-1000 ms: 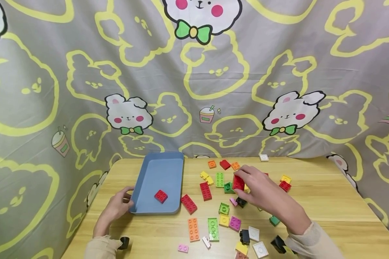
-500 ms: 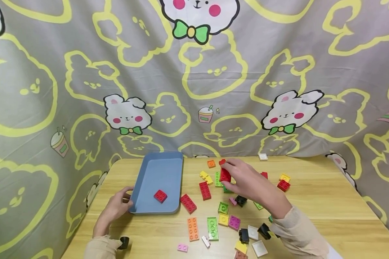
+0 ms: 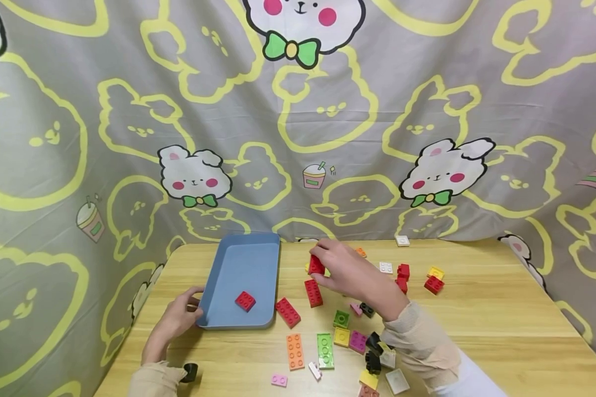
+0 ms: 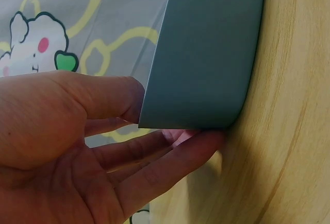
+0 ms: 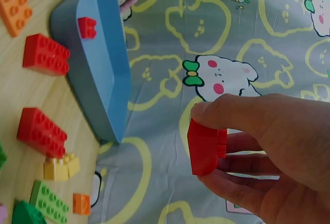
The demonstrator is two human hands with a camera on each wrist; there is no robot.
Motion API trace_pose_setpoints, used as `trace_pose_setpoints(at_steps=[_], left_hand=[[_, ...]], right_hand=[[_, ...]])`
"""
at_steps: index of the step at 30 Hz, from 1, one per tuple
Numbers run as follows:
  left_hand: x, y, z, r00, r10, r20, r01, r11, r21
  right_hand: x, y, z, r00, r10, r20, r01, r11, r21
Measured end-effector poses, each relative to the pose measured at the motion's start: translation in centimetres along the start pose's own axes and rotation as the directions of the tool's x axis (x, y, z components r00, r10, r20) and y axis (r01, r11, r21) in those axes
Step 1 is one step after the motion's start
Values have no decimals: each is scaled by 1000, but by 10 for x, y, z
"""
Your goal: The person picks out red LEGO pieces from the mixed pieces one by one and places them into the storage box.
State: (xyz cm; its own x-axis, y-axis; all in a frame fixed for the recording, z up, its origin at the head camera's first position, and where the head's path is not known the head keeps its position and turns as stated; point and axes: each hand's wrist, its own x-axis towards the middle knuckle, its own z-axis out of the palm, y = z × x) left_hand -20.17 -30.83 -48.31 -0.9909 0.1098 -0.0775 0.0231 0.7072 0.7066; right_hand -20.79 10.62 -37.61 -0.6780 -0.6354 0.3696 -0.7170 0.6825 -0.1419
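Note:
A blue tray [image 3: 240, 259] stands on the left of the wooden table, with a small red brick [image 3: 245, 301] lying inside it. At the tray's near left corner is my left hand [image 3: 179, 315]; in the left wrist view its thumb meets the rim while the other fingers curl against the tray wall [image 4: 201, 54]. My right hand [image 3: 345, 270] pinches a red building brick [image 5: 203, 147] between thumb and fingers, above the table behind the loose bricks. This brick has a sloped side, and its studs face the palm. Two long red bricks [image 3: 314, 293] [image 3: 288, 312] lie between the tray and that hand.
Several loose bricks lie about the table: an orange one [image 3: 295, 352], a light green one [image 3: 325, 351], a purple one [image 3: 358, 342] and white plates [image 3: 397, 381]. More red bricks [image 3: 434, 284] sit to the right. A patterned curtain [image 3: 298, 165] hangs behind the table.
My right hand has carried the red brick leftward across the bricks toward the tray. The left hand and the tray have stayed where they were.

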Motion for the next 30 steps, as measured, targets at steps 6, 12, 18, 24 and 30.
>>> trace_pose_setpoints(at_steps=[6,12,18,24,30], left_hand=[[-1,0,-1,1000,-7,3,7,1000,-6],[0,0,-1,1000,-5,0,5,1000,-20],[0,-1,0,1000,-5,0,5,1000,-27],[1,0,1,1000,-2,2,2,1000,-24],[0,-1,0,1000,5,7,-5,1000,-13]], right_hand=[[17,-9,7,1000,-14,12,14,1000,11],[37,-18,15,998,-13,56,12,1000,21],[54,-25,27,995,-26,95,24,999,22],[63,-30,35,993,-59,101,62,998,-20],[78,-38,50,992,-87,91,93,993,-70]])
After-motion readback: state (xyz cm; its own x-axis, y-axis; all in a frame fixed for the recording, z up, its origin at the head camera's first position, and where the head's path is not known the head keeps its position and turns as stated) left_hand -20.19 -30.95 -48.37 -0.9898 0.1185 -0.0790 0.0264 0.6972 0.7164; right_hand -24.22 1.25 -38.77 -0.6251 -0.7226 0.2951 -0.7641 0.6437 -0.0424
